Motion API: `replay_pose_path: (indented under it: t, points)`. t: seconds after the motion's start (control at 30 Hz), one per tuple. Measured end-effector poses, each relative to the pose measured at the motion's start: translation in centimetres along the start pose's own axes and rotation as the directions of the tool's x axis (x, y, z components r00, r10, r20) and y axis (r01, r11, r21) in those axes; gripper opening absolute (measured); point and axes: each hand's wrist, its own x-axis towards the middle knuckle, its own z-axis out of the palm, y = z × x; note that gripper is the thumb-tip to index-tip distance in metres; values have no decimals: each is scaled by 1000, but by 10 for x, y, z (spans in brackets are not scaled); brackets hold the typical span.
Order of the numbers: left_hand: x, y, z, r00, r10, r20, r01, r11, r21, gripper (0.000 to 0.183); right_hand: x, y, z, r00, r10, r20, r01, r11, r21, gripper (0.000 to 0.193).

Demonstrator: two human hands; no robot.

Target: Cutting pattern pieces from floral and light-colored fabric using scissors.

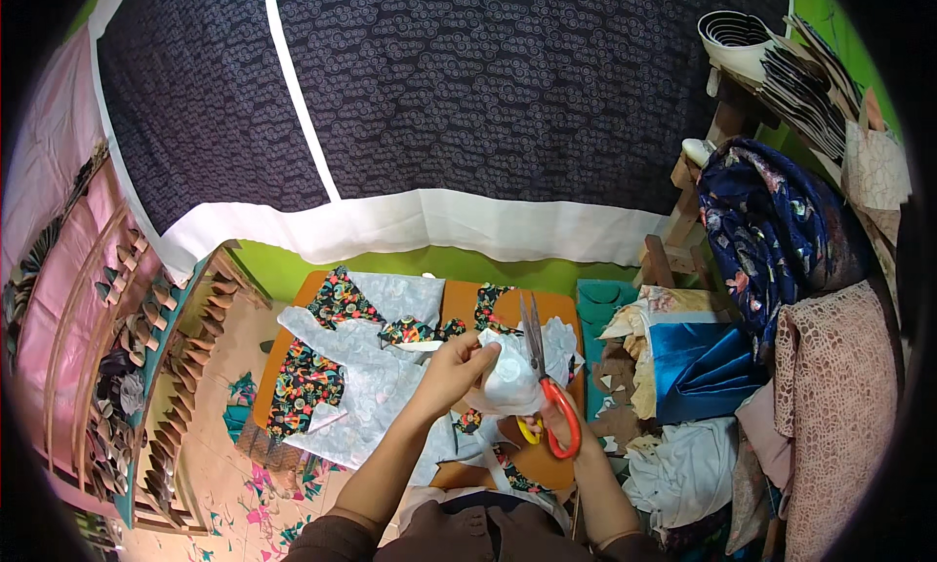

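While my left hand [457, 369] pinches the white fabric piece [512, 379] over the orange table [462, 299], seemingly to steady it, my right hand [557, 425] wraps round the red-handled scissors [539, 365], blades alongside it

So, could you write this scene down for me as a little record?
Left hand: pinching a white cloth between the fingers
Right hand: holding scissors with red and yellow handles
Table: orange-brown, spread with pale fabric and black floral pieces
Right side: folded shiny blue fabric among other textiles
Floor: coloured scraps
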Motion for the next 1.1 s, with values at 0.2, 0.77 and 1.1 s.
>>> replay_pose_path:
  t: [0.2,0.77,1.1]
  points:
    - [-4,-4,-3,999,-23,-47,16,987,-159,16,14,-5,1,981,151,-123,-156,987,-32,45]
    - [0,-55,-29,956,-169,-240,138,980,-141,18,11,-18,-11,935,218,-280,-303,902,-307,39]
    - [-5,-46,-6,977,186,101,-211,892,400,39,23,-20,-28,993,114,4,-96,853,-514,45]
